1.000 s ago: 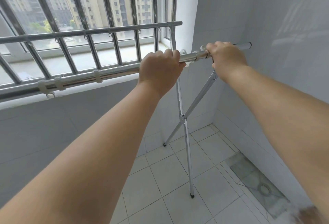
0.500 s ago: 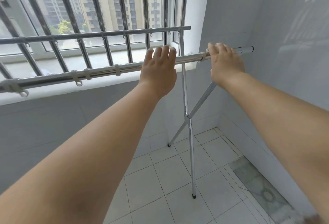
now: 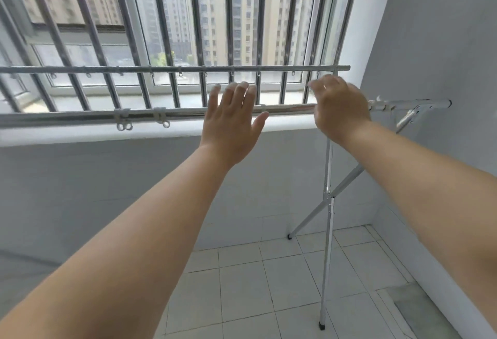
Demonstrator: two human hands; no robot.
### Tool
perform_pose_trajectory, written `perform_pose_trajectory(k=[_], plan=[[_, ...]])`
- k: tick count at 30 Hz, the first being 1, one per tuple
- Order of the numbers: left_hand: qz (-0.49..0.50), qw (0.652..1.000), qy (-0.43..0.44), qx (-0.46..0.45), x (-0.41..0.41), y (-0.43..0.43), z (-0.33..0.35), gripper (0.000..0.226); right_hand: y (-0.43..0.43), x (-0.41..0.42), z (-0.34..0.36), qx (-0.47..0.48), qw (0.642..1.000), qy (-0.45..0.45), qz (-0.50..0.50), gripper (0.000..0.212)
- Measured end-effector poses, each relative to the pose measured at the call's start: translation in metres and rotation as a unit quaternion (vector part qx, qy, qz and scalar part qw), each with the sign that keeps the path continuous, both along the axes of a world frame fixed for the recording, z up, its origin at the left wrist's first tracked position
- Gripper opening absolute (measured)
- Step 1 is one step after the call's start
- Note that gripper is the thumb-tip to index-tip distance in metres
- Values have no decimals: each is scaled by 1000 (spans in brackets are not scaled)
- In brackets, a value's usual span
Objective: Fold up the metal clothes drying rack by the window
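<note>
Head view: nearest, both bare forearms reach forward from the bottom edge, which cuts them off. The left hand (image 3: pixel 231 123) is released, fingers spread, in front of the near rail (image 3: pixel 80 117) of the metal drying rack (image 3: pixel 328 190), hiding a stretch of it; whether the palm touches the rail cannot be told. The right hand (image 3: pixel 340 106), to its right, is loosely curled and not clenched on anything, and it too covers part of the near rail. Its fingertips are blurred. The rack stands against the far wall under the barred window (image 3: pixel 215 15); its crossed legs (image 3: pixel 326 258) rest on the tiled floor (image 3: pixel 255 285) at the right, and its left end runs out of frame. A second, far rail (image 3: pixel 174 69) runs nearer the bars. Half a second ago both hands lay over the near rail, and a second ago they gripped it; now they have let go and lifted.
</note>
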State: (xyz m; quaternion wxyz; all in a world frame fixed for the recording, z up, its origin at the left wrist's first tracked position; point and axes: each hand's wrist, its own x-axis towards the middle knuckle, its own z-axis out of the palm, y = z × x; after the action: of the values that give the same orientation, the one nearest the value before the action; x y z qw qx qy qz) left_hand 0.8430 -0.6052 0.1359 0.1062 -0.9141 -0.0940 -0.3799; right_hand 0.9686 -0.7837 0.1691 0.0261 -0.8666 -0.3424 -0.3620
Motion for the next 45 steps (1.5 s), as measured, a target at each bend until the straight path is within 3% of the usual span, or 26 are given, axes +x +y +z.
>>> perform_pose_trajectory(k=[12, 22, 26, 40, 45], plan=[[85, 993, -12, -78, -146, 171, 13, 49, 144, -115, 4, 39, 991, 3, 125, 34], [131, 968, 150, -155, -234, 294, 6, 56, 218, -164, -38, 67, 990, 86, 89, 54], [101, 963, 179, -173, -233, 303, 8, 53, 225, -164, -48, 76, 992, 73, 69, 55], [184, 952, 196, -144, -224, 301, 0, 63, 234, -162, -47, 56, 995, 61, 56, 58], [201, 944, 184, -184, -222, 288, 1, 67, 226, -159, -46, -16, 996, 81, 45, 67]])
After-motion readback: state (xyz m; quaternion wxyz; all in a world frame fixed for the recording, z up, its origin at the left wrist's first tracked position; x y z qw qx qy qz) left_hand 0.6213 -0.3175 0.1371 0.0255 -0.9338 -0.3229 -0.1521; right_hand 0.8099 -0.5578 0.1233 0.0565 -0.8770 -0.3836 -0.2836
